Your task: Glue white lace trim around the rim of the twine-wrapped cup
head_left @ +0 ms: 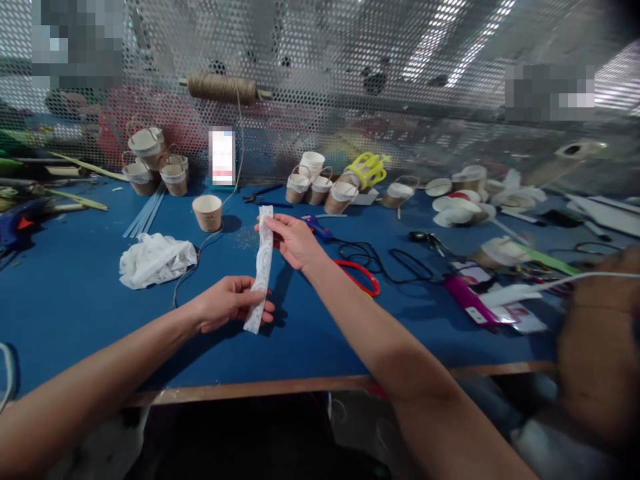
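Observation:
A short strip of white lace [263,263] is held up over the blue table [320,333], running nearly upright between my hands. My right hand [293,240] pinches its upper end between thumb and fingers. Lower down, my left hand [233,303] grips the strip near its bottom end, with the thumb in front and fingers behind. Beyond my left hand stands a small twine-wrapped paper cup [207,212], a thin cord [199,257] trailing from its base. A crumpled heap of white lace [157,260] lies to the left.
Several small handled cups [299,188] line the back below a perforated metal screen [320,40], where a twine spool [221,88] hangs. A glue gun [317,228], red-handled scissors [360,277] and black cable [373,257] lie right. Another person's arm [600,333] is at the far right.

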`<move>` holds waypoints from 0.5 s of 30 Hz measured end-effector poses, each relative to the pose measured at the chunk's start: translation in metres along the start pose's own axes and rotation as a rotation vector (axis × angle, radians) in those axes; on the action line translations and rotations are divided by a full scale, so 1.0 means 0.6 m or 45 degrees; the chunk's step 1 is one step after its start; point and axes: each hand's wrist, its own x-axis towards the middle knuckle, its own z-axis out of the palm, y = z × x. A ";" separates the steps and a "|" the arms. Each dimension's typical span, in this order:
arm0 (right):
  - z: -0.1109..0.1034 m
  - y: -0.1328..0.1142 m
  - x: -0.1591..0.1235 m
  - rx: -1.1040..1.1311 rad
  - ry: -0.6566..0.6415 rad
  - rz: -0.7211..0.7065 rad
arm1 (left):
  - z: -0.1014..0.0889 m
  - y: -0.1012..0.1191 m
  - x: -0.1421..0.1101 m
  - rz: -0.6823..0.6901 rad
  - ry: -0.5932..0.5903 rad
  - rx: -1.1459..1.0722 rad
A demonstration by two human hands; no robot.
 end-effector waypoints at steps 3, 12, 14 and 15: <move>0.004 0.001 0.007 0.002 -0.005 0.007 | 0.000 -0.003 -0.004 0.005 0.049 -0.026; -0.002 0.004 0.015 0.046 0.010 -0.006 | 0.002 -0.024 -0.001 0.005 0.054 -0.107; -0.003 0.002 0.013 0.054 0.010 -0.007 | 0.002 -0.028 0.000 0.008 0.050 -0.123; -0.004 0.001 0.012 0.057 0.008 -0.008 | 0.003 -0.029 0.000 0.009 0.047 -0.128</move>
